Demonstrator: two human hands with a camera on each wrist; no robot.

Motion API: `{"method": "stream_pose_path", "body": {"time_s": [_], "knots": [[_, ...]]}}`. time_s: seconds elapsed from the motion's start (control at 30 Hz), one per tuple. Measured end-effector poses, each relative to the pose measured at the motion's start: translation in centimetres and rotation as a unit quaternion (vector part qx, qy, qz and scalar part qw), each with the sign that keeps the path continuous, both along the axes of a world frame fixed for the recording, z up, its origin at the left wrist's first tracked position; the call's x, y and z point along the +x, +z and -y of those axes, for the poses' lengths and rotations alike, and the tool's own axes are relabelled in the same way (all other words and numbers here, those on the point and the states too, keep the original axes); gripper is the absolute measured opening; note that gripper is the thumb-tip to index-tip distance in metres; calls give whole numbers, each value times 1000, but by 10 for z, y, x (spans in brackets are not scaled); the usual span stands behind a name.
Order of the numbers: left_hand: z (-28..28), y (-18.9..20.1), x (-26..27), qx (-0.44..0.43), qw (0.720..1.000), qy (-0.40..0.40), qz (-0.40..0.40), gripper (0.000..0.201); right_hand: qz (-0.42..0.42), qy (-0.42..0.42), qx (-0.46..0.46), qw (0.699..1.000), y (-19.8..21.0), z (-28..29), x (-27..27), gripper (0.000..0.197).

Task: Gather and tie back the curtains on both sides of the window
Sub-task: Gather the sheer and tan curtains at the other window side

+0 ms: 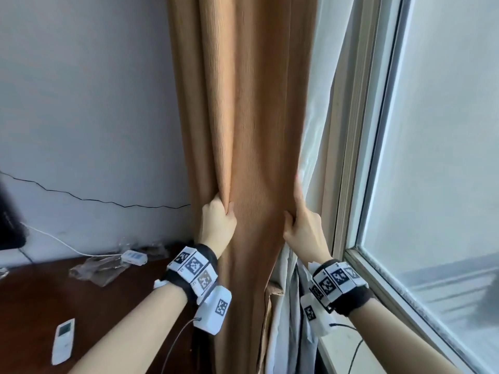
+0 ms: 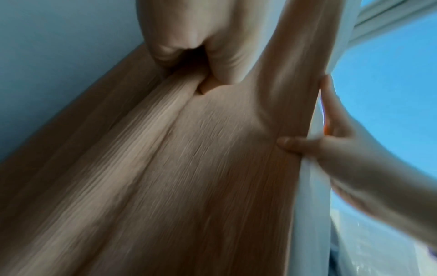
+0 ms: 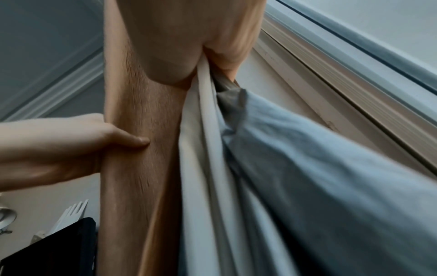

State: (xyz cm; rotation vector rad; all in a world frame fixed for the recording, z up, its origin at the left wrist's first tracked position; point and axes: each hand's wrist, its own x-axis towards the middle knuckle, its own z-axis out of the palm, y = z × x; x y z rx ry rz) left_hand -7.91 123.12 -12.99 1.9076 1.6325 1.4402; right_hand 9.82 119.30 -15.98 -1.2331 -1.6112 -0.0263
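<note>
A tan ribbed curtain [image 1: 251, 130] hangs between the wall and the window. My left hand [image 1: 219, 215] grips a fold on its left side, fingers curled into the cloth. At the curtain's right edge my right hand [image 1: 298, 222] holds it with the thumb in front and the fingers behind. A white lining [image 1: 314, 125] and a grey-blue sheer [image 3: 331, 168] hang behind that edge. The left wrist view shows the curtain [image 2: 189, 168] and the right hand [image 2: 331, 145]. In the right wrist view the left hand [image 3: 94, 143] clasps the curtain [image 3: 141, 158]. No tie-back is in view.
The window frame [image 1: 359, 157] and sill [image 1: 378, 282] lie to the right. To the left, a dark wooden desk [image 1: 40, 306] carries a white remote [image 1: 63, 341], a white adapter [image 1: 134, 257] and clear plastic wrap [image 1: 97, 268]. A thin black cable [image 1: 81, 198] runs along the wall.
</note>
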Motion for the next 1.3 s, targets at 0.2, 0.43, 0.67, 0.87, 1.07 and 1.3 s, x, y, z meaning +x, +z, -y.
{"method": "stream_pose_path", "body": {"time_s": [0.2,0.43,0.67,0.87,1.07,1.3], "knots": [[15,-30,40,-6,1000,0,-31,51,56,-1,24,998,2,14,7,94],[38,-67,87,-10,989,-40,-145,81,30,-13,6,999,2,13,9,71],[8,-93,91,-157,918,-78,-356,83,-37,26,-38,998,13,26,1,50],[23,-48,69,-232,886,-185,-356,53,-23,47,-38,998,14,24,1,16],[15,-23,6,-101,964,-194,-149,38,0,23,-8,1000,4,16,20,28],[-14,-7,-46,-36,998,18,53,81,1,12,4,1000,1,14,19,27]]}}
